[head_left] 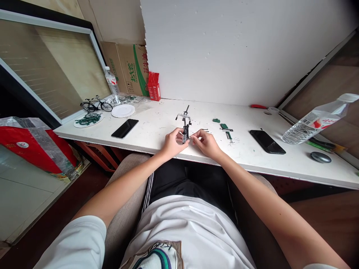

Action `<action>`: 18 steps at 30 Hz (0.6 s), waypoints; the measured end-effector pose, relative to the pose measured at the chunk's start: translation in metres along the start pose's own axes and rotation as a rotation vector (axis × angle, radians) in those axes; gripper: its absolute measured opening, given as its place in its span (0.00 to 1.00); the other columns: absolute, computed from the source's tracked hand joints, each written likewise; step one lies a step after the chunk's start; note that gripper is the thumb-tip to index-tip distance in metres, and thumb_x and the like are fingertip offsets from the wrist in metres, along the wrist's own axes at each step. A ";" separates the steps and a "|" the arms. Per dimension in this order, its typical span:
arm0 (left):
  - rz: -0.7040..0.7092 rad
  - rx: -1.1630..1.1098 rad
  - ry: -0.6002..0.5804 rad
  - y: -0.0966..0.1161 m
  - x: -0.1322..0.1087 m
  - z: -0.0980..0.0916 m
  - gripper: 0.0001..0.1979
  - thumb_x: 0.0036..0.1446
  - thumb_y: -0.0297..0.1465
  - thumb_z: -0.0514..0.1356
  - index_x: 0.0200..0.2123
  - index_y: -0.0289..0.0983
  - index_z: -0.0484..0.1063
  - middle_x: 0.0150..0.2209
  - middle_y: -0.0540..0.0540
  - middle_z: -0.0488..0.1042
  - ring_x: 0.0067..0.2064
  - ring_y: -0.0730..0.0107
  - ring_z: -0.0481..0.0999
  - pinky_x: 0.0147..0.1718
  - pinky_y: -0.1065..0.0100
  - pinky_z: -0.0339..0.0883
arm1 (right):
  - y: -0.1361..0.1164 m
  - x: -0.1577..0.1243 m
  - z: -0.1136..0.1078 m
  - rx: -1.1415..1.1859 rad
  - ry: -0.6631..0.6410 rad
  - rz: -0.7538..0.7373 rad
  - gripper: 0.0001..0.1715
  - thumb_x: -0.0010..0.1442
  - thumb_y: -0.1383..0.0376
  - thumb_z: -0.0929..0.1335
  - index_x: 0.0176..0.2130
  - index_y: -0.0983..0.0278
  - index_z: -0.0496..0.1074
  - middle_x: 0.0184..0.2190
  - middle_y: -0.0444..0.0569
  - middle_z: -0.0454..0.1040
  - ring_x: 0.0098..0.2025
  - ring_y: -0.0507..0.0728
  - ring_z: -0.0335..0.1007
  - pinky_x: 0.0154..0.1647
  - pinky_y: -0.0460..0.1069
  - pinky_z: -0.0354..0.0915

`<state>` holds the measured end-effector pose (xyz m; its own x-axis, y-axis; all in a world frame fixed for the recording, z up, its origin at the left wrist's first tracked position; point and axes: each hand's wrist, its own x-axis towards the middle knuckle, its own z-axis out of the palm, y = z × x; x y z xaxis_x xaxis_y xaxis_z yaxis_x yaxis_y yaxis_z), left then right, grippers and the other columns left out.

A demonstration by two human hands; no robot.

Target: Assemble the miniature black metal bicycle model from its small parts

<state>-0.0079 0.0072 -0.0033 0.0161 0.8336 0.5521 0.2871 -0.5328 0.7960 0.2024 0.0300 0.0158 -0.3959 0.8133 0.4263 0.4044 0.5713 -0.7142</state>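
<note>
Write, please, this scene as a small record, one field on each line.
Left hand: holds a small model bicycle
Right hand: fingertips close beside the model; too small to tell what they grip
White desk, left side: black bicycle model, white disc, dark phone
Right side: green pieces, black phone, tilted bottle
Back: red box, cardboard carton

White desk (157, 121), pale wall (218, 56), framed glass (56, 63) at left
</note>
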 end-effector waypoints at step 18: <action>0.048 0.056 0.058 0.000 -0.003 0.005 0.16 0.57 0.29 0.71 0.47 0.39 0.74 0.39 0.46 0.81 0.39 0.67 0.81 0.42 0.65 0.82 | -0.005 -0.001 0.002 -0.087 -0.028 -0.056 0.25 0.75 0.42 0.64 0.41 0.59 0.75 0.33 0.49 0.83 0.34 0.60 0.78 0.39 0.54 0.70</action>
<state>-0.0032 0.0053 -0.0063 -0.0235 0.7969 0.6037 0.3403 -0.5614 0.7543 0.1991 0.0263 0.0184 -0.4421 0.7772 0.4477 0.4505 0.6240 -0.6384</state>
